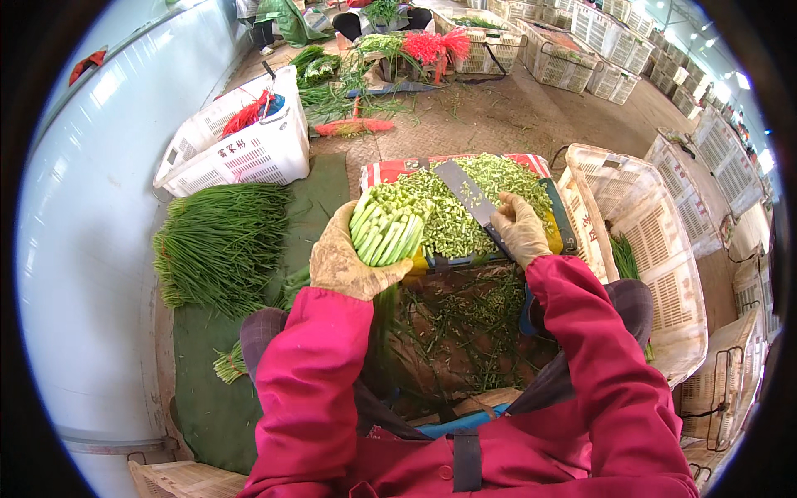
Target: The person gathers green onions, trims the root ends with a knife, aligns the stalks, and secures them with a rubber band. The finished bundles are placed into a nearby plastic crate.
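My left hand [348, 255], in a soiled pale glove, grips a thick bunch of green vegetable stalks [387, 231]. Their pale, even ends face up, and thin green lengths hang below the hand. My right hand [522, 227], gloved too, has its fingers curled beside the dark handle of a wide-bladed knife [464, 190]. Whether the fingers close around that handle is not clear. The blade lies flat over a heap of short chopped stalk pieces [429, 215], spread across a stuffed red, yellow and dark sack [540, 163] in front of me.
Tied bundles of long green stalks [218, 249] lie left on a green mat [215, 386]. A white plastic crate [264, 165] with red ties stands beyond them, near a pale wall. At right is a plastic crate [660, 249]. Cut scraps [473, 330] litter the floor between my legs.
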The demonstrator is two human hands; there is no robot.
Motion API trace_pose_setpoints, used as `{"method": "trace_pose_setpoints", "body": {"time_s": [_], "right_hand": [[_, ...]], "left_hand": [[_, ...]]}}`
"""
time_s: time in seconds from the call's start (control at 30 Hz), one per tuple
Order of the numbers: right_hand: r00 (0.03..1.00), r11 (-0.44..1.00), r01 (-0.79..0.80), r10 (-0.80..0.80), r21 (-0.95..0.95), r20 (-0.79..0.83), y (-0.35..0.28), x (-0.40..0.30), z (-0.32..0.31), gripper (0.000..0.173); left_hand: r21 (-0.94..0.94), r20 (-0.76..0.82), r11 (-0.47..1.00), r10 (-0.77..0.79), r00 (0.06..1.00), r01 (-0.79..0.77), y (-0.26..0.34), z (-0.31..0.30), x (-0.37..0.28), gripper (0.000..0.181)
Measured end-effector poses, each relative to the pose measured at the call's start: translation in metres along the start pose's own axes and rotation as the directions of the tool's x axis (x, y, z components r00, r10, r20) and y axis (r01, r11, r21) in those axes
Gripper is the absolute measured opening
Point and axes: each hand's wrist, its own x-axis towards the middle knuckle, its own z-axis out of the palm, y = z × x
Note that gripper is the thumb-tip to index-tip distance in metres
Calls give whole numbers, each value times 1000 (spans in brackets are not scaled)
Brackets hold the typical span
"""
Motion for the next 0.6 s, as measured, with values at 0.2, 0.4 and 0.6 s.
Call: {"method": "trace_pose_setpoints", "body": {"time_s": [0.2,0.4,0.6], "right_hand": [[999,816,27,1,-578,49,30,-3,18,64],[997,808,76,-66,-584,38,11,-4,26,56],[987,991,121,-114,-54,113,-26,-11,24,28]], "left_hand": [[868,48,497,-123,991,20,-5,18,13,96],[891,82,451,-284,955,58,-25,42,23,91],[899,96,415,-496,863,139,-27,56,50,92]]}}
